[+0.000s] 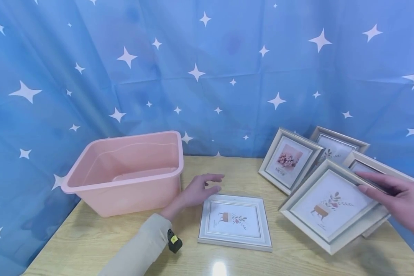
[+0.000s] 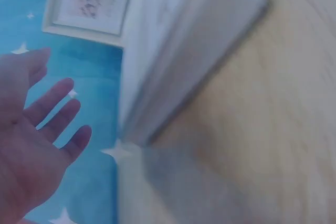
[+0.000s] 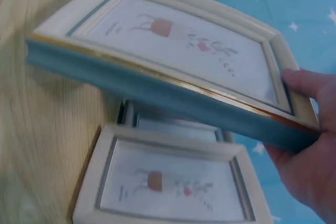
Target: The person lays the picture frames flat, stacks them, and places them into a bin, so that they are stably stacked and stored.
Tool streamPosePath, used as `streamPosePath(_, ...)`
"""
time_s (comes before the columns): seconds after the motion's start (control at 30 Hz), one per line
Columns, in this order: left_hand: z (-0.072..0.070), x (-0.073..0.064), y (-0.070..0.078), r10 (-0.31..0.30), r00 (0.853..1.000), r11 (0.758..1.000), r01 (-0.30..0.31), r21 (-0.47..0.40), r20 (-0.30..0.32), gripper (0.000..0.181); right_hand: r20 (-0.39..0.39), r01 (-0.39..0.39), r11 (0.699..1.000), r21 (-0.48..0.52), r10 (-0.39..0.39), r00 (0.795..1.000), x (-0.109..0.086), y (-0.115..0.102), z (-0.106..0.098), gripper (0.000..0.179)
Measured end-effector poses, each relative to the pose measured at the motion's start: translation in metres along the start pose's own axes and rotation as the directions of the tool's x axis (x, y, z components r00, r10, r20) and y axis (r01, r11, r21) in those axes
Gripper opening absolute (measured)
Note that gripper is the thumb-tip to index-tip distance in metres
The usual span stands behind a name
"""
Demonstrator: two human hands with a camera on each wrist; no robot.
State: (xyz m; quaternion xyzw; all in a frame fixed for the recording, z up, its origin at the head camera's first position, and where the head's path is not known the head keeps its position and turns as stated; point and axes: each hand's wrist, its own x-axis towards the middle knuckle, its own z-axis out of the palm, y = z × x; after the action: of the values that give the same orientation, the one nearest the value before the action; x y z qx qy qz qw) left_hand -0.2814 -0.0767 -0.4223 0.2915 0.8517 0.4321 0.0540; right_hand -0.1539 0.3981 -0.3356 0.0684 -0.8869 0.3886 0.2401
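Observation:
My right hand (image 1: pixel 401 197) grips a pale picture frame (image 1: pixel 331 207) by one edge, thumb on the front and fingers behind. The frame is tilted, its picture of a potted plant facing me; in the right wrist view its blue-green side (image 3: pixel 157 93) shows. My left hand (image 1: pixel 197 189), fingers spread and slightly bent, holds nothing. It hovers by the upper left corner of another plant-picture frame (image 1: pixel 234 220), which lies flat on the table. The left wrist view shows that palm (image 2: pixel 31 156) with nothing in it.
A pink plastic tub (image 1: pixel 131 195) stands at the left. Leaning at the back right are a frame with a pink flower picture (image 1: pixel 288 161), a plant-picture frame (image 1: pixel 338 143) and more frames partly hidden by the held one. A star-patterned blue curtain (image 1: pixel 227 76) hangs behind the wooden table (image 1: pixel 100 245).

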Motion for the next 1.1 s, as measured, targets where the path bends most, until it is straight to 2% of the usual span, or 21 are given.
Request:
streamPosePath(0.17,-0.004,-0.002,0.022,0.063,0.998,0.997,-0.064,-0.049,-0.020,0.051,0.023,-0.059,0.984,0.169,0.056,0.998,-0.004,-0.016,0.007,0.048)
streamPosePath(0.27,-0.004,-0.004,0.034,0.088,0.996,0.991,-0.090,-0.104,-0.027,0.052,0.031,-0.100,0.975,0.201,0.095,0.995,-0.009,-0.024,0.016,0.045)
streamPosePath(0.37,0.000,-0.005,0.044,0.118,0.993,0.979,-0.118,-0.165,-0.007,0.051,0.036,-0.146,0.964,0.222,0.141,0.989,-0.015,-0.028,0.028,0.043)
streamPosePath(0.4,0.002,-0.005,0.046,0.132,0.991,0.974,-0.129,-0.184,0.003,0.051,0.045,-0.162,0.951,0.263,0.156,0.987,-0.017,-0.028,0.032,0.042)
streamPosePath(0.47,0.005,-0.005,0.050,0.148,0.989,0.969,-0.140,-0.204,0.022,0.052,0.063,-0.181,0.900,0.395,0.170,0.983,-0.020,-0.029,0.042,0.042)
streamPosePath(0.5,0.006,-0.005,0.052,0.159,0.987,0.966,-0.149,-0.212,0.034,0.052,0.076,-0.183,0.863,0.470,0.167,0.983,-0.020,-0.030,0.047,0.043)
streamPosePath(0.53,0.006,-0.006,0.055,0.170,0.985,0.963,-0.156,-0.219,0.045,0.054,0.094,-0.185,0.813,0.552,0.159,0.983,-0.021,-0.030,0.052,0.043)
streamPosePath(0.6,0.006,-0.006,0.059,0.193,0.979,0.956,-0.174,-0.235,0.061,0.056,0.134,-0.187,0.688,0.702,0.131,0.982,-0.022,-0.031,0.061,0.046)
streamPosePath(0.63,0.006,-0.006,0.062,0.206,0.976,0.953,-0.184,-0.243,0.068,0.057,0.149,-0.187,0.643,0.743,0.114,0.982,-0.023,-0.031,0.066,0.047)
streamPosePath(0.73,0.006,-0.007,0.069,0.248,0.965,0.940,-0.218,-0.263,0.086,0.059,0.175,-0.174,0.547,0.819,0.051,0.983,-0.026,-0.033,0.081,0.050)
streamPosePath(0.87,0.007,-0.008,0.077,0.322,0.942,0.904,-0.276,-0.326,0.098,0.061,0.164,-0.137,0.528,0.838,-0.005,0.986,-0.028,-0.039,0.098,0.050)
streamPosePath(0.97,0.009,-0.009,0.082,0.358,0.925,0.882,-0.290,-0.371,0.127,0.066,0.159,-0.123,0.535,0.836,-0.022,0.987,-0.029,-0.044,0.109,0.050)
streamPosePath(1.1,0.011,-0.009,0.085,0.364,0.916,0.883,-0.282,-0.374,0.169,0.075,0.156,-0.120,0.519,0.846,-0.026,0.987,-0.031,-0.047,0.123,0.050)
